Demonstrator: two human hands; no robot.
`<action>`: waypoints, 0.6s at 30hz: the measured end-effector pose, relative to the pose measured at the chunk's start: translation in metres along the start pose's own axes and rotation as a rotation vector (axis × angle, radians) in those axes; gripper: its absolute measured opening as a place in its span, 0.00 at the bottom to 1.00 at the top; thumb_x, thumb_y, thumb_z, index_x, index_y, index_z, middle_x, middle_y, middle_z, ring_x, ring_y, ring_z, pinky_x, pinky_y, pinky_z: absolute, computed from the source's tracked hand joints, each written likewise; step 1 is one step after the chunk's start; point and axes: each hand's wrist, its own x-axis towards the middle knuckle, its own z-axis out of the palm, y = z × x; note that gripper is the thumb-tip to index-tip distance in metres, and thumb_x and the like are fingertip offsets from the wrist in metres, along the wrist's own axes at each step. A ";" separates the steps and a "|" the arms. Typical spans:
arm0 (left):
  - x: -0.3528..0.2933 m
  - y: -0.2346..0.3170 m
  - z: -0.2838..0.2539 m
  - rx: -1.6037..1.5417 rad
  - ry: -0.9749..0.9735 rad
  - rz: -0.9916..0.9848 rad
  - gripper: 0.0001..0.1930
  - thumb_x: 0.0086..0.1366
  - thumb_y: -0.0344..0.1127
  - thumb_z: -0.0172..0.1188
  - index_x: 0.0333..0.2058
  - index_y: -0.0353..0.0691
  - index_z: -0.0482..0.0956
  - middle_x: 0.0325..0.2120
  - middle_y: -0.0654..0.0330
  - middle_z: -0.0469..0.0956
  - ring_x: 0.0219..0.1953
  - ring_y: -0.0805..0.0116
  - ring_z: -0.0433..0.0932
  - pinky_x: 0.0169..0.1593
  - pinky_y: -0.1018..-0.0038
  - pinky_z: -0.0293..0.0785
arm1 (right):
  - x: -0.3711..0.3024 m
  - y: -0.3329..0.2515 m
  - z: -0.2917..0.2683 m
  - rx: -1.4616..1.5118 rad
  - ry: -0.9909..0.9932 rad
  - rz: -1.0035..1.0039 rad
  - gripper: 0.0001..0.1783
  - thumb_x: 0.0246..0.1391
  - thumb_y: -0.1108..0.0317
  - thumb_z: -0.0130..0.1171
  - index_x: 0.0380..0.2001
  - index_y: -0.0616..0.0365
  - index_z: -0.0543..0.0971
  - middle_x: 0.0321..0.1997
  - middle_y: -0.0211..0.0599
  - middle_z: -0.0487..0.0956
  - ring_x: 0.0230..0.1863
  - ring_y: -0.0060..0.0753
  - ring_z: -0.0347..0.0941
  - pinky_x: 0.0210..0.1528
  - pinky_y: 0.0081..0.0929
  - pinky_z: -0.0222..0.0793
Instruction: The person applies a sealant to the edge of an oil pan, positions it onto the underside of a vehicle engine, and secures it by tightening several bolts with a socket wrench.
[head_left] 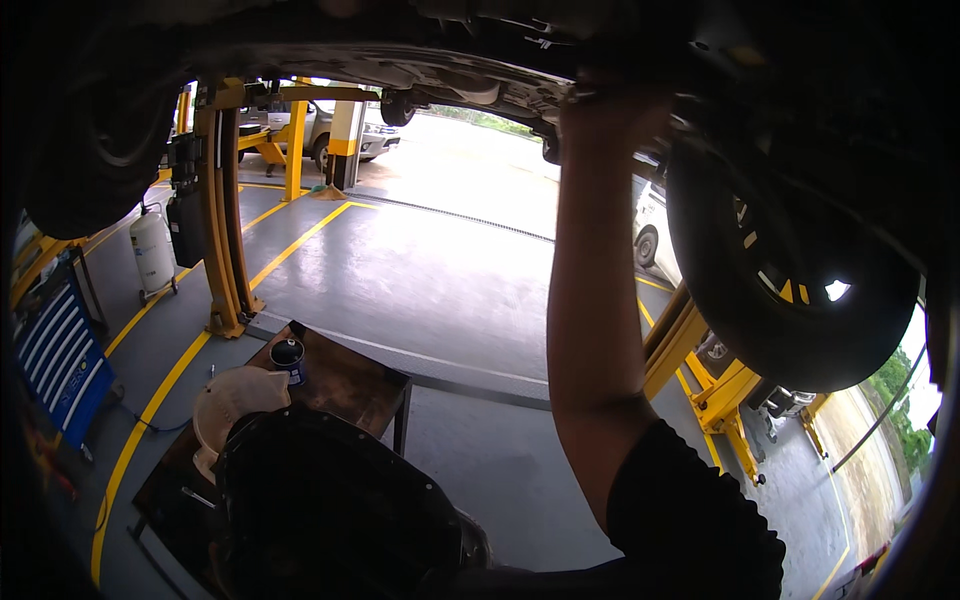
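My right arm rises from a dark short sleeve to the shadowed underside of a raised vehicle (490, 75). My right hand (615, 105) is up against the dark parts there; its fingers are lost in shadow, so what they touch or hold does not show. My left hand is out of sight. Below, a large dark pan-like part (330, 490) with small holes along its rim is in front of a metal work table (345, 385); whether it rests there or is held is hidden. A pale translucent container (235, 405) and a dark can (288, 358) stand on the table.
A wheel (790, 270) hangs at the right, another (100, 150) at the left. Yellow lift posts (222, 220) stand on both sides. A blue tool cabinet (68, 360) and a white tank (152, 250) are at the left. Parked vehicles (350, 130) stand farther back.
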 end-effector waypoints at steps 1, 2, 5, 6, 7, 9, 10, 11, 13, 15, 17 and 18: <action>0.000 0.000 0.002 0.004 -0.006 0.001 0.29 0.46 0.40 0.56 0.51 0.38 0.73 0.51 0.50 0.74 0.53 0.55 0.72 0.59 0.60 0.67 | -0.003 0.002 0.006 0.127 0.033 0.088 0.10 0.56 0.66 0.46 0.22 0.52 0.69 0.20 0.30 0.67 0.19 0.24 0.61 0.22 0.22 0.60; -0.002 0.001 0.001 0.003 0.002 0.003 0.30 0.46 0.40 0.56 0.51 0.38 0.73 0.51 0.50 0.74 0.54 0.55 0.72 0.59 0.60 0.67 | -0.007 0.004 0.015 0.249 0.065 0.169 0.11 0.57 0.65 0.45 0.21 0.51 0.68 0.19 0.29 0.66 0.18 0.24 0.60 0.21 0.22 0.58; -0.007 0.002 -0.004 -0.005 0.024 0.008 0.31 0.45 0.40 0.56 0.51 0.38 0.72 0.51 0.50 0.73 0.54 0.54 0.71 0.60 0.60 0.67 | -0.016 0.004 0.050 0.531 0.157 0.380 0.14 0.58 0.63 0.43 0.18 0.49 0.65 0.15 0.27 0.62 0.15 0.23 0.56 0.18 0.22 0.55; -0.008 0.005 0.002 0.004 0.017 0.012 0.31 0.45 0.40 0.56 0.51 0.37 0.72 0.51 0.50 0.73 0.54 0.54 0.71 0.60 0.60 0.66 | -0.014 0.005 0.045 0.581 0.187 0.412 0.15 0.59 0.63 0.43 0.17 0.49 0.64 0.14 0.27 0.61 0.14 0.23 0.55 0.17 0.21 0.54; -0.009 0.006 0.006 0.016 0.009 0.016 0.31 0.45 0.40 0.56 0.52 0.37 0.72 0.51 0.50 0.73 0.54 0.54 0.71 0.60 0.60 0.66 | -0.013 0.003 0.040 0.612 0.214 0.420 0.16 0.59 0.62 0.42 0.16 0.48 0.63 0.13 0.26 0.60 0.13 0.22 0.54 0.16 0.21 0.53; -0.014 0.009 0.010 0.024 0.011 0.024 0.32 0.45 0.41 0.56 0.52 0.37 0.71 0.52 0.50 0.73 0.54 0.54 0.71 0.60 0.60 0.66 | -0.015 0.004 0.031 0.767 -0.044 0.509 0.15 0.59 0.63 0.42 0.17 0.47 0.64 0.14 0.24 0.61 0.13 0.21 0.54 0.15 0.19 0.52; -0.015 0.010 0.010 0.020 0.018 0.031 0.32 0.44 0.41 0.56 0.52 0.37 0.71 0.52 0.50 0.73 0.54 0.54 0.71 0.60 0.60 0.66 | -0.018 0.002 0.031 0.773 -0.048 0.510 0.15 0.59 0.63 0.42 0.17 0.47 0.64 0.14 0.24 0.61 0.13 0.21 0.54 0.15 0.19 0.52; -0.015 0.012 0.008 0.017 0.021 0.034 0.32 0.44 0.41 0.56 0.52 0.37 0.71 0.52 0.50 0.73 0.55 0.54 0.70 0.60 0.60 0.66 | -0.023 -0.003 0.028 0.647 -0.087 0.434 0.12 0.56 0.67 0.45 0.18 0.50 0.67 0.16 0.27 0.65 0.16 0.23 0.58 0.19 0.20 0.56; -0.015 0.013 0.010 0.019 0.024 0.037 0.33 0.44 0.41 0.56 0.53 0.37 0.71 0.52 0.49 0.72 0.55 0.54 0.70 0.60 0.60 0.65 | -0.041 -0.019 0.011 0.381 -0.148 0.284 0.05 0.49 0.75 0.51 0.22 0.55 0.74 0.22 0.31 0.72 0.22 0.28 0.67 0.26 0.24 0.64; -0.017 0.013 0.009 0.020 0.028 0.040 0.34 0.44 0.41 0.56 0.53 0.37 0.70 0.52 0.49 0.72 0.55 0.54 0.70 0.61 0.60 0.65 | -0.052 -0.031 -0.005 0.142 -0.186 0.152 0.05 0.47 0.77 0.53 0.23 0.57 0.77 0.24 0.33 0.75 0.24 0.30 0.70 0.28 0.25 0.67; -0.018 0.013 0.013 0.032 0.012 0.039 0.34 0.43 0.41 0.56 0.53 0.36 0.70 0.53 0.49 0.72 0.55 0.54 0.70 0.61 0.60 0.65 | -0.045 -0.037 -0.028 0.019 -0.133 0.101 0.05 0.48 0.76 0.51 0.22 0.55 0.75 0.23 0.32 0.74 0.23 0.29 0.68 0.26 0.24 0.64; -0.018 0.014 0.013 0.031 0.011 0.040 0.35 0.43 0.42 0.56 0.54 0.36 0.70 0.53 0.49 0.72 0.55 0.54 0.70 0.61 0.60 0.65 | -0.041 -0.036 -0.032 -0.013 -0.105 0.089 0.06 0.49 0.75 0.51 0.22 0.55 0.74 0.22 0.31 0.73 0.22 0.28 0.67 0.25 0.23 0.63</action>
